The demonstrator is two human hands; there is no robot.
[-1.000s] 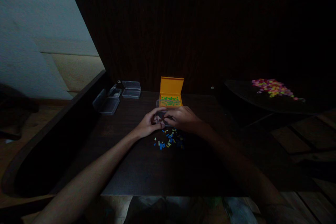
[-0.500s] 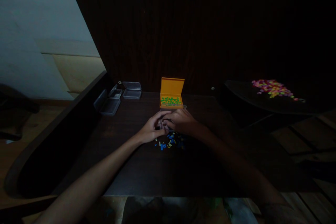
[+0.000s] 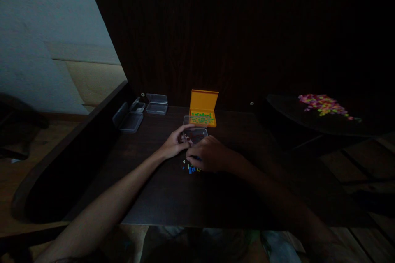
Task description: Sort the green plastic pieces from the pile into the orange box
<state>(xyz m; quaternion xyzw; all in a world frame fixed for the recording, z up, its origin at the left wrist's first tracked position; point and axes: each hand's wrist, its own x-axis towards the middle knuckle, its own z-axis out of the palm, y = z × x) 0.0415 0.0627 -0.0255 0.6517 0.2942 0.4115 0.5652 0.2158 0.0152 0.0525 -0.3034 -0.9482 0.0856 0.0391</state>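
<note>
My left hand [image 3: 175, 143] grips the left side of a clear plastic box [image 3: 202, 132] whose lid stands open at the back. Some small dark and pale pieces show inside it, close to my fingers. Just in front of the box lies a loose pile of tiny blue, yellow and white building bricks [image 3: 190, 169]. My right hand [image 3: 210, 154] is over the right part of that pile, fingers curled together and pointing down. Whatever sits between its fingertips is hidden. Directly behind the clear box, an open orange box [image 3: 203, 100] holds many small green pieces [image 3: 201, 118].
More clear boxes with raised lids stand at the left back: one clear box [image 3: 157, 109] by the panel, another [image 3: 131, 123] near the side board [image 3: 77, 139]. On a dark shelf [image 3: 286, 109] to the right lies a heap of colourful small pieces [image 3: 325, 104].
My right hand has come out of the clear box and down to the brick pile, covering its right part. The left hand stays on the box, which is now more visible.
</note>
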